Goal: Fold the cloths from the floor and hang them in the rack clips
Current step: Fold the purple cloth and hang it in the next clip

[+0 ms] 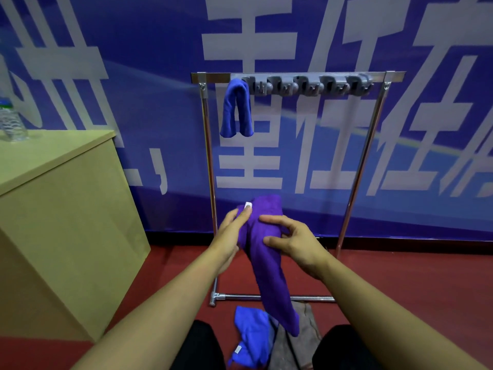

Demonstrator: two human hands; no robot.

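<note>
I hold a purple cloth (269,252) up in front of the rack; its lower end hangs down toward the floor. My left hand (232,233) holds its upper left edge near a small white tag, fingers straight along the fabric. My right hand (290,241) grips the cloth's right side with thumb and curled fingers. A metal rack (210,161) stands against the wall with a grey clip strip (309,85) along its top bar. One folded blue cloth (236,108) hangs from the leftmost clip. On the floor lie a blue cloth (250,340) and a brown-grey cloth (293,340).
A beige cabinet (64,225) stands at the left with a plastic bottle (10,118) on top. A blue banner wall (400,156) is right behind the rack. My knees (200,348) frame the cloths on the red floor (400,284).
</note>
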